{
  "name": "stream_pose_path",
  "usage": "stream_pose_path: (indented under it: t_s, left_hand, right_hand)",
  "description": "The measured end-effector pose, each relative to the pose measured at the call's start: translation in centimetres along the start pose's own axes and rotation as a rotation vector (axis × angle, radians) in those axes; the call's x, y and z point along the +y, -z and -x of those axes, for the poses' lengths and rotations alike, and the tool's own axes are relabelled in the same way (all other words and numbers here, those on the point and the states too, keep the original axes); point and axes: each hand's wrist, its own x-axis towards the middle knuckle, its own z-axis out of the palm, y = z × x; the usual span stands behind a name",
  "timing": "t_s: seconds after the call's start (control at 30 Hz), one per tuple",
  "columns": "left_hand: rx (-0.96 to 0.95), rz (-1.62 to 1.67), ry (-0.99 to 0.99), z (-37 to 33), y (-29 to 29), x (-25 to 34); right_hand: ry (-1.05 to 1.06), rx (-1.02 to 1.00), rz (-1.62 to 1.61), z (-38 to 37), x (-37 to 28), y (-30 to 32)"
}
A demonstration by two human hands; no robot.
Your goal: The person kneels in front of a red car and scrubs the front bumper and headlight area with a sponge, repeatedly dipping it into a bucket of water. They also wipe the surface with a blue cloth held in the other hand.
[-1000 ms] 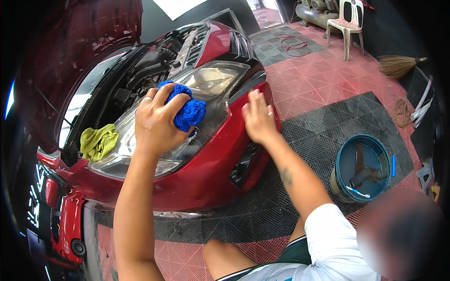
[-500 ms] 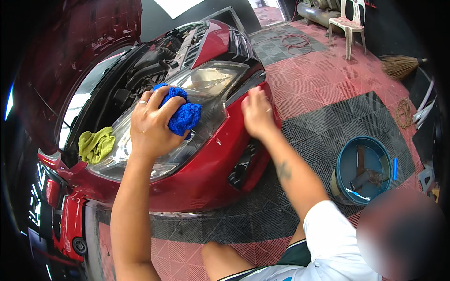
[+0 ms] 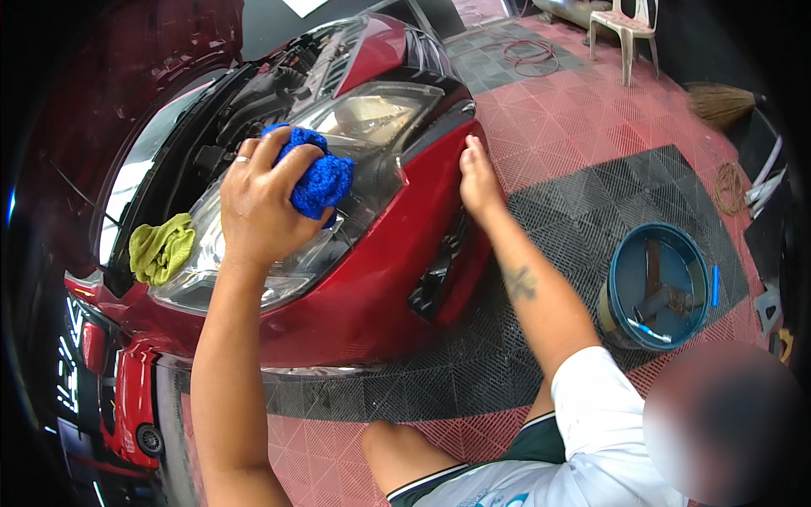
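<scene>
Two bare hands, well apart, show in the head view; the left hand has its fingers curled around a bunched blue cloth, over the clear headlight of a red car; how firmly the cloth meets the lens I cannot tell; the right hand holds nothing, its fingers straight and close together, at the edge of the red bodywork right of the headlight; whether it touches the paint I cannot tell. A crumpled yellow-green cloth lies at the headlight's left end; the bonnet stands raised; on the patterned floor to the right stands a blue bucket holding liquid and a slim white-and-blue tool; farther off are a broom, a pale plastic chair and a looped red hose.
</scene>
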Motion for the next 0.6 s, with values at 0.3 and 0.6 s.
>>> stream_pose_path:
  t_s: [0.3, 0.6]
  left_hand:
    - [-0.007, -0.023, -0.009, 0.9, 0.4, -0.4]
    - [0.052, -0.042, -0.016, 2.1, -0.5, -1.2]
  right_hand:
    - [0.113, -0.116, 0.116, 19.7, -14.6, -3.8]
    - [0.106, -0.172, 0.138, 27.5, -16.3, -6.2]
